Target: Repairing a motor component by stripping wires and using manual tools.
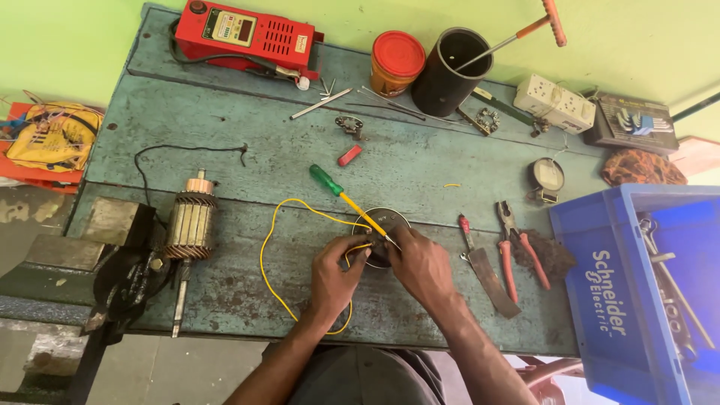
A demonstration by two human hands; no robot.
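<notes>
A round dark metal part (382, 222) lies on the worn blue-green bench (247, 150), near its front edge. My left hand (336, 273) grips the part's near left side, where a yellow wire (264, 251) loops away over the bench. My right hand (421, 262) covers its near right side and steadies a screwdriver (341, 193) with a green handle and yellow shaft, whose tip meets the part. What the fingers pinch beneath is hidden.
A motor armature (191, 221) rests by a vise (124, 270) at the left. Pliers (517, 247) and a red-handled scraper (480, 262) lie right of my hands, beside a blue crate (600, 300). At the back stand a red meter (244, 34), an orange-lidded jar (397, 60) and a black cylinder (450, 71).
</notes>
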